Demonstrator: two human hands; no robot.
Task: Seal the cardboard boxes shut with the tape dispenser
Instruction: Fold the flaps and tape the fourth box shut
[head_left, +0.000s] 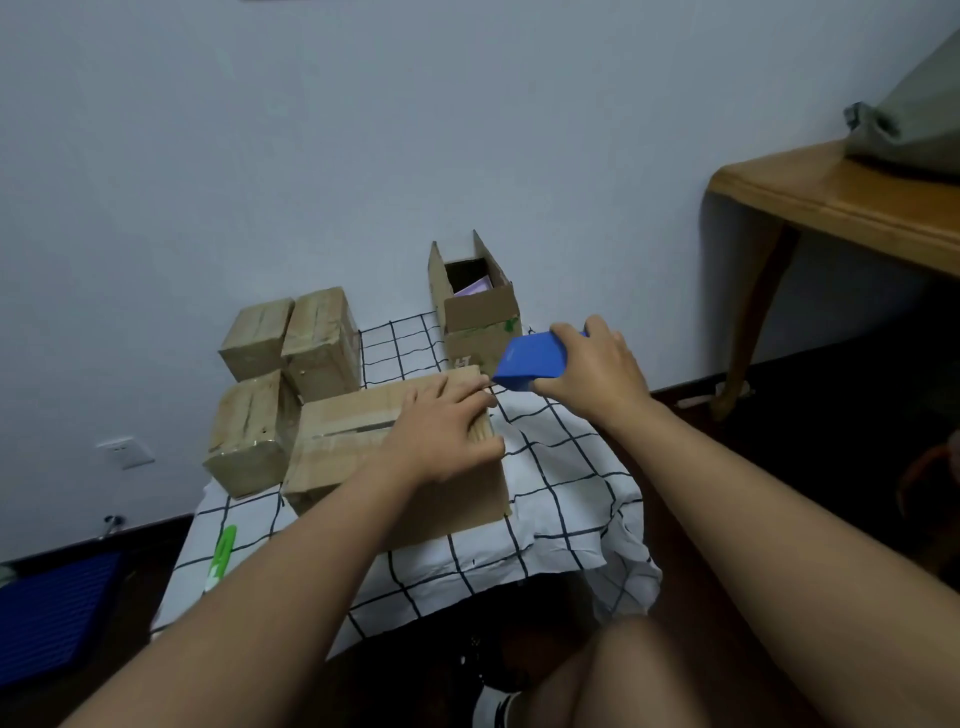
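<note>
- My left hand (441, 431) lies flat, fingers straight, pressing the flaps of the long brown cardboard box (395, 457).
- My right hand (592, 371) grips the blue plastic tape dispenser (527, 361) at the box's 2 o'clock corner.
- Risk: flaps spring apart if pressure eases, so the tape wrinkles.

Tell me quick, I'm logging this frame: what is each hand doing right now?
Left hand: open, fingers flat, pressing on the box.
Right hand: grip closed round the blue tape dispenser.
</note>
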